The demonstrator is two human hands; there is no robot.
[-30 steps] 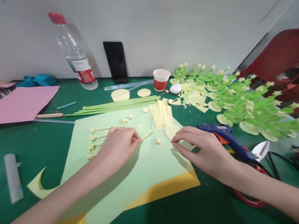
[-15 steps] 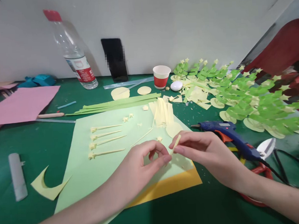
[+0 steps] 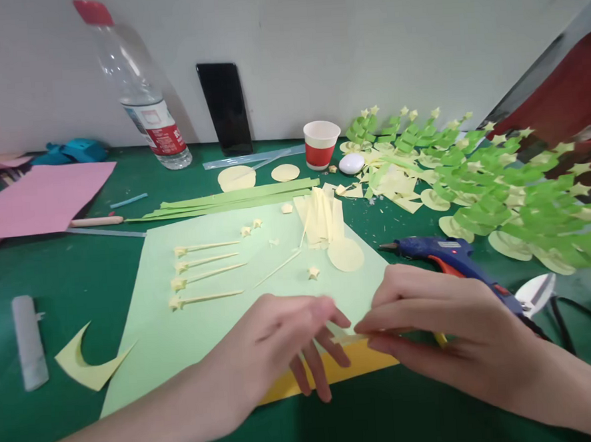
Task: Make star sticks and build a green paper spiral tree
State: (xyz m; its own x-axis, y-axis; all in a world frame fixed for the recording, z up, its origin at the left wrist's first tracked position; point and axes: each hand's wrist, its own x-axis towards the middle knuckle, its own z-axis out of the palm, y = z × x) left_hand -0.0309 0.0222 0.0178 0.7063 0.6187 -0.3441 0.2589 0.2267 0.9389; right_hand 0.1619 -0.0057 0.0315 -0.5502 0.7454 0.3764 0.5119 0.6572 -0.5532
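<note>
My right hand (image 3: 435,329) pinches a small pale yellow paper strip (image 3: 351,338), most of which is hidden by the fingers. Facing it, my left hand (image 3: 283,348) has its fingers spread apart around the strip's free end; I cannot tell whether they touch it. Both hands are above the front edge of a light green paper sheet (image 3: 223,352), over an orange sheet (image 3: 342,373). On the green sheet lie a paper star (image 3: 313,272), a pale disc (image 3: 346,254), a bundle of pale strips (image 3: 320,216) and several star-tipped sticks (image 3: 210,297).
A blue glue gun (image 3: 434,247) and pruning shears (image 3: 536,293) lie at the right. Behind are green paper plants with stars (image 3: 514,194), a paper cup (image 3: 321,145), a phone (image 3: 225,108) and a bottle (image 3: 157,123). Pink paper (image 3: 44,196) is at the left.
My left fingers have gone from pinched to spread. Both hands have come lower and nearer, and the strip has tipped from upright to nearly level. The view has shifted slightly.
</note>
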